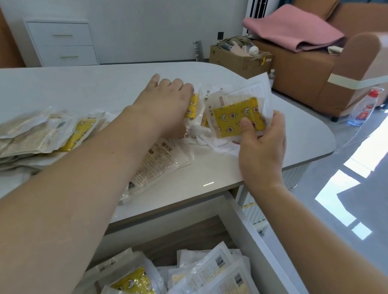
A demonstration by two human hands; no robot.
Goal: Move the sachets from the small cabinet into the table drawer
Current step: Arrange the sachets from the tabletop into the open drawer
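Right hand (260, 148) pinching a small stack of sachets (239, 116), thumb on the yellow front, above the desk (83, 87) near its right edge. Left hand (167, 101) curled over loose sachets (192, 109) mid-desk. More piled at the left edge (28, 140); others filling the open drawer (254, 225) below.

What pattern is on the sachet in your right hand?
Yellow with small white flower-like and crescent shapes, on the sachet pinched by the right hand; head view.

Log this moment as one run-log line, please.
left hand: gripping yellow-patterned plastic sachet on white table | right hand: holding stack of sachets | open drawer: part filled
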